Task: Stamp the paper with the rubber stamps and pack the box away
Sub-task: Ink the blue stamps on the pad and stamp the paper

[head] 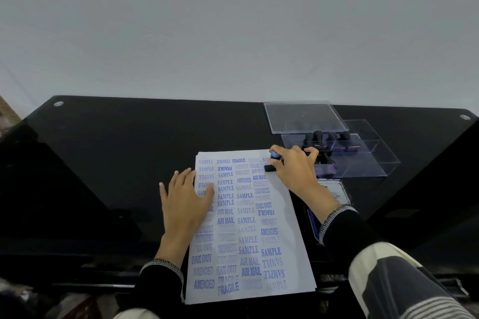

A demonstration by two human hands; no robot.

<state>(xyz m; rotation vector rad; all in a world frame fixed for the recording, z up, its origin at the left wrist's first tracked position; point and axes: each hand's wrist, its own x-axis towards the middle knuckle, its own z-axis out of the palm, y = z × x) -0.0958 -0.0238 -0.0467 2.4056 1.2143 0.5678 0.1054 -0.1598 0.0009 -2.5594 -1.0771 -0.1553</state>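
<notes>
A white paper (281, 217) covered in blue stamped words lies on the black glass table (116, 158). My left hand (185, 198) lies flat on the sheet's left edge, fingers straight. My right hand (295, 171) grips a black rubber stamp with a blue label (272, 163) and holds it down on the paper's top right corner. Behind that hand stands a clear plastic box (363, 153) holding several dark-handled stamps (326, 138). Its clear lid (300, 115) leans on the box's far left. An ink pad (337, 193) lies under my right wrist, partly hidden.
A pale wall rises right behind the table's far edge. Metal studs (58, 104) mark the table's far corners. My patterned sleeve (388, 274) fills the lower right, and the table's near edge runs under the paper's bottom.
</notes>
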